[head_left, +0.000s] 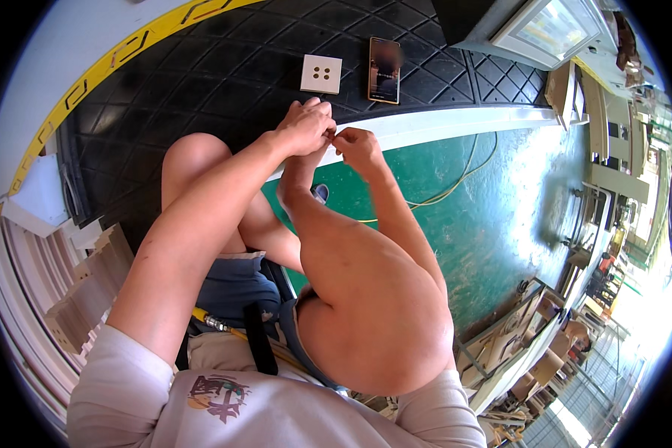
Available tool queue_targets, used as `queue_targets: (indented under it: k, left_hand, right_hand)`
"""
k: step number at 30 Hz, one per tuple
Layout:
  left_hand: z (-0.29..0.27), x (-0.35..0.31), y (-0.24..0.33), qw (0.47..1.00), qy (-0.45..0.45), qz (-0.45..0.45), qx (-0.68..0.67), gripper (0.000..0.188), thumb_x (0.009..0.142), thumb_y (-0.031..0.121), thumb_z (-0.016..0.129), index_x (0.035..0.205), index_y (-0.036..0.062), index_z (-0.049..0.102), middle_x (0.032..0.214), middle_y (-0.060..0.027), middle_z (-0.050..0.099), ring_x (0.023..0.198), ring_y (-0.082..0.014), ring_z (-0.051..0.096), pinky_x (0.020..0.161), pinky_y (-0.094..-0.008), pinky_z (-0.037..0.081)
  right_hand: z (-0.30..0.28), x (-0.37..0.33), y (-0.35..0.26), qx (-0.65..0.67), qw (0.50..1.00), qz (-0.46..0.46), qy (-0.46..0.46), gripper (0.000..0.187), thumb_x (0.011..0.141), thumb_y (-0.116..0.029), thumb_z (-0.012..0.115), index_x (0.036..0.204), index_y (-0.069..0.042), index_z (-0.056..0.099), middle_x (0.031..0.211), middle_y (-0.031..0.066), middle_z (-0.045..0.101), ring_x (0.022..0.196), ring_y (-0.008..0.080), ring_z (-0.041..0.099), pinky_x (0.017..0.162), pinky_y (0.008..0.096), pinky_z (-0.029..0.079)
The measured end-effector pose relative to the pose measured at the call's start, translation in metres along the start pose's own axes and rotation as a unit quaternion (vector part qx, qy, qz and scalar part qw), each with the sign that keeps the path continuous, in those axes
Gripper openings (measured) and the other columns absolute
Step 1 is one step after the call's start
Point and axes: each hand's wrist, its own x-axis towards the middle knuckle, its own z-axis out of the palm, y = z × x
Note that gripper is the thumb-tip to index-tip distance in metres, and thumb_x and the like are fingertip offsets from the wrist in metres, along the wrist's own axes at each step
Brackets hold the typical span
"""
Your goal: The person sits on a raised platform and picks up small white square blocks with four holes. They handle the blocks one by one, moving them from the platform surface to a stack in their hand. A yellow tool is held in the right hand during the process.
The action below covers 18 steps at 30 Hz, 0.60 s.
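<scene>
My bare foot [306, 160] is raised at the white ledge [425, 125] on the dark quilted surface. My left hand [306, 125] lies over its front end with bent fingers, hiding the toes. My right hand [360, 149] is just to the right, its fingertips pinched close to those of the left hand and beside the foot. Whatever sits in that pinch, if anything, is too small to tell. Beyond the hands lies a white square plate [322, 74] with several round dark holes. A phone [384, 71] with a lit dark screen rests to its right.
My raised knee [418, 358] fills the lower middle, between my arms. A dark shoe [320, 193] and a yellowish hose [448, 196] are on the green floor [493, 224]. Stacked boards [89, 291] stand left; a framed panel [549, 33] is at upper right, cluttered workbenches [515, 343] at lower right.
</scene>
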Motion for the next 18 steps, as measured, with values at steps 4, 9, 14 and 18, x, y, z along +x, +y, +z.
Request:
queue_targets:
  k: [4, 9, 14, 18]
  left_hand:
    - [-0.006, -0.009, 0.0, 1.0, 0.013, 0.018, -0.005, 0.015, 0.085, 0.018, 0.071, 0.096, 0.0122, 0.079, 0.109, -0.0031, 0.062, 0.117, -0.0245, 0.054, 0.098, -0.0468, 0.042]
    - [-0.008, -0.004, 0.004, 1.0, -0.013, 0.02, 0.01, 0.018, 0.085, 0.019, 0.072, 0.1, 0.0143, 0.08, 0.11, -0.0048, 0.061, 0.118, -0.0245, 0.053, 0.099, -0.0476, 0.042]
    - [-0.01, -0.004, 0.003, 0.999, -0.028, 0.017, 0.008, 0.02, 0.084, 0.019, 0.072, 0.101, 0.0139, 0.081, 0.113, -0.0051, 0.06, 0.12, -0.025, 0.053, 0.1, -0.0489, 0.042]
    - [-0.011, -0.003, 0.001, 0.999, -0.03, 0.027, 0.012, 0.021, 0.085, 0.022, 0.071, 0.102, 0.0146, 0.081, 0.113, -0.0052, 0.061, 0.119, -0.0253, 0.053, 0.1, -0.0482, 0.043]
  right_hand:
    - [-0.012, -0.004, -0.013, 0.047, 0.997, 0.024, -0.062, 0.022, 0.091, -0.02, 0.068, 0.095, 0.0, 0.077, 0.078, 0.0038, 0.072, 0.06, 0.0104, 0.062, 0.054, 0.0252, 0.046]
    - [-0.019, -0.005, -0.015, 0.05, 0.994, 0.028, -0.089, 0.022, 0.092, -0.021, 0.069, 0.095, -0.001, 0.078, 0.077, 0.0033, 0.072, 0.058, 0.0104, 0.062, 0.054, 0.0251, 0.045]
    - [-0.02, 0.004, -0.025, -0.025, 0.995, 0.012, -0.1, 0.023, 0.089, -0.019, 0.068, 0.081, 0.002, 0.075, 0.069, 0.0071, 0.07, 0.056, 0.0129, 0.063, 0.054, 0.0295, 0.05]
    - [-0.019, 0.007, -0.026, -0.024, 0.996, 0.007, -0.088, 0.024, 0.086, -0.02, 0.069, 0.076, 0.001, 0.073, 0.066, 0.0065, 0.069, 0.055, 0.013, 0.063, 0.054, 0.029, 0.05]
